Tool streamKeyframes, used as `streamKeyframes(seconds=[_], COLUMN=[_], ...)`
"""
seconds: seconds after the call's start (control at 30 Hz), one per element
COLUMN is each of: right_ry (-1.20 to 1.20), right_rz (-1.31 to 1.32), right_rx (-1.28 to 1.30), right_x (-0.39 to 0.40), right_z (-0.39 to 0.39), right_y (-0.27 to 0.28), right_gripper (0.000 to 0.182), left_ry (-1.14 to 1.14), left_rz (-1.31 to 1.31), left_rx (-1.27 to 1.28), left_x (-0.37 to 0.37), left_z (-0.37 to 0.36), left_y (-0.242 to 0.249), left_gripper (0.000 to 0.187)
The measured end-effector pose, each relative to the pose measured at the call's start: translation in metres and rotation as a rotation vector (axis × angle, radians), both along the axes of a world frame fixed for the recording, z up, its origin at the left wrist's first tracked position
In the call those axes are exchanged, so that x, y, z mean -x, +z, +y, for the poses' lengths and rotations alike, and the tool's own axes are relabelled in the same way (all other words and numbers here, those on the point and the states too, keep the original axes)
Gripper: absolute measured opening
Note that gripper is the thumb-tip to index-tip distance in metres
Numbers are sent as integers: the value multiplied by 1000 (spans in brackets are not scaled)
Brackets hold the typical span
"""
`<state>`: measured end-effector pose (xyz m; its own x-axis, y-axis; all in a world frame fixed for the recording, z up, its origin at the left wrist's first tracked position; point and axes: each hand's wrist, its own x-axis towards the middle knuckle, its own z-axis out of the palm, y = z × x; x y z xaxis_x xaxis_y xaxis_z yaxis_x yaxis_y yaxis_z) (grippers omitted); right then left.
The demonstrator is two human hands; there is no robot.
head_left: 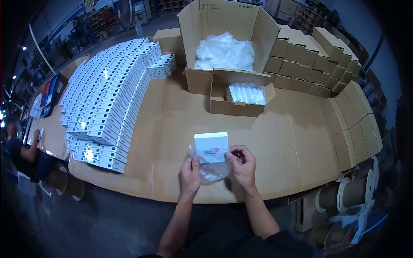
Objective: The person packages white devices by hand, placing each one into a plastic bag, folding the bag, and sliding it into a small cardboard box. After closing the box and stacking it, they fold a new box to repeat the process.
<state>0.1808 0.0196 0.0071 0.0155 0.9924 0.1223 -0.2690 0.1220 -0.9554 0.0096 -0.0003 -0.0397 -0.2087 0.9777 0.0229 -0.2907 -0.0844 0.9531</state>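
A small white box point(211, 147) with a red mark and dark print is held upright between my hands, its lower part inside a clear plastic bag point(214, 172). My left hand point(190, 174) grips the left side, thumb on the front. At the right edge, my right hand point(243, 167) pinches the box and bag with thumb and fingers. Beyond them stands an open small carton point(234, 108) holding several plastic-wrapped white boxes point(247, 93). Behind it, a large open carton point(198, 84) holds a heap of clear plastic bags point(226, 51).
Many stacked white boxes point(107, 99) cover the left of the cardboard-topped table point(172, 129). Closed brown cartons point(301, 60) are piled at the back right, others point(355, 124) at the right edge. Cable spools point(355, 193) stand below right. Another person point(26, 150) is at far left.
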Motion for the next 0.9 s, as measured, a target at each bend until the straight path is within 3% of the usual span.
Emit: streamKeyframes(seconds=[0.2, 0.3, 0.43, 0.53, 0.7, 0.83, 0.9], right_ry=[51, 85, 100, 108, -15, -170, -258], right_rz=[27, 37, 23, 135, -76, -178, -391], right_rx=[-107, -153, -210, -113, -103, -168, -426], right_x=[-2, -4, -2, 1, -1, 8, 6], right_z=[3, 5, 4, 2, -3, -8, -7], right_y=[5, 7, 11, 13, 18, 26, 28], right_gripper=[11, 9, 8, 8, 6, 8, 10], left_ry=[51, 51, -30, -58, -53, -90, -95], left_rz=[221, 135, 229, 185, 295, 229, 191], left_rx=[-49, -111, -175, -175, -171, -128, -143], left_x=[5, -1, 5, 6, 16, 14, 9], left_z=[1, 2, 0, -2, 4, 2, 2], left_y=[17, 39, 44, 45, 37, 42, 43], left_gripper=[52, 57, 59, 58, 54, 53, 54])
